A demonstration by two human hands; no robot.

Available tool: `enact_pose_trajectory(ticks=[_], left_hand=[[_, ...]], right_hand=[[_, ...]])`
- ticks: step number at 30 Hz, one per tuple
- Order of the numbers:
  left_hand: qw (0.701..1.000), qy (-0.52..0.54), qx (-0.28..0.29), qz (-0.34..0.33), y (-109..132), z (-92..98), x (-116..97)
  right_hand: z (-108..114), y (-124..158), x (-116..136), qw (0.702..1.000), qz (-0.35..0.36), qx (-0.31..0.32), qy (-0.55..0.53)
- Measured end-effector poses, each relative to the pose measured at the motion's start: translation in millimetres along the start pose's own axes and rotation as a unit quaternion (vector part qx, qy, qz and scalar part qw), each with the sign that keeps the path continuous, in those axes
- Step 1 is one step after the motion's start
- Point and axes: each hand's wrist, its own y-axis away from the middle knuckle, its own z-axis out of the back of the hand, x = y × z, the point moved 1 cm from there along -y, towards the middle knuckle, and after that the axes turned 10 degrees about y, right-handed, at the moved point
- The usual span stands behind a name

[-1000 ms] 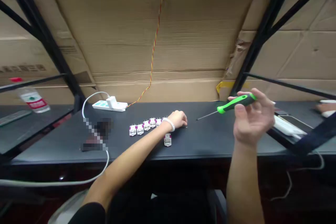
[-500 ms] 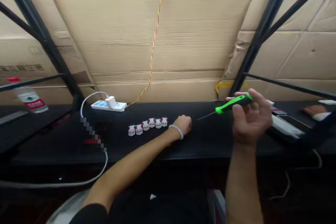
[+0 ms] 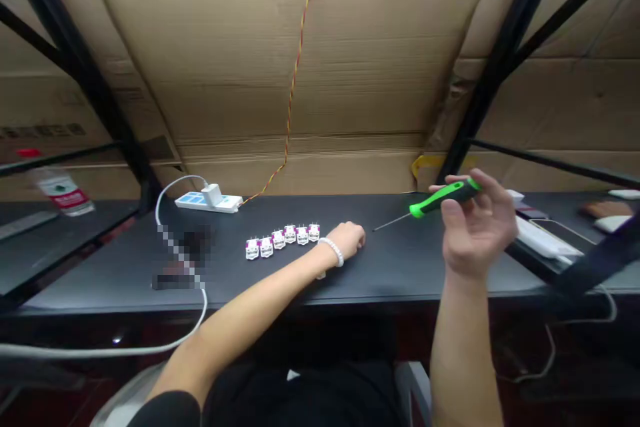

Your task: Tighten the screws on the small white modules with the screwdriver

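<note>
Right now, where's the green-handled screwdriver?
In the head view, the green-handled screwdriver is held up in the right hand, above the dark bench, right of the row of white-and-magenta modules.

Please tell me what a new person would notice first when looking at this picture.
The green-and-black screwdriver held up in the right hand, on the right side, stands out most. Toward the middle, a row of small white-and-magenta components sits on the dark bench, beside the left hand.

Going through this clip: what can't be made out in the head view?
Dark blurred object: pixelated mosaic covers it.
Small white item: left forearm hides most of it.
Tip of the green-and-black screwdriver: too thin and small to read.
Brownish shape at far right: blurred, cut off by the edge.
</note>
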Motion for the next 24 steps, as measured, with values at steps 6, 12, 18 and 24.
enact_pose_trajectory(ticks=[6,12,18,24], left_hand=[[0.999,-0.015,0.002,-0.028,-1.9,-2.0,1.4],[0.999,-0.017,-0.029,-0.040,7.4,9.6,-6.4],[0.997,-0.006,-0.074,-0.024,45.2,39.6,-7.5],[0.989,0.076,-0.126,-0.031,103.9,48.0,2.7]], right_hand=[[-0.8,0.1,0.4,1.000,-0.007,0.001,0.003],[-1.7,-0.3,2.7,1.000,0.015,0.000,-0.005],[-1.2,-0.2,3.2,1.000,0.002,-0.006,0.001],[-4.5,1.3,2.9,1.000,0.014,0.001,0.005]])
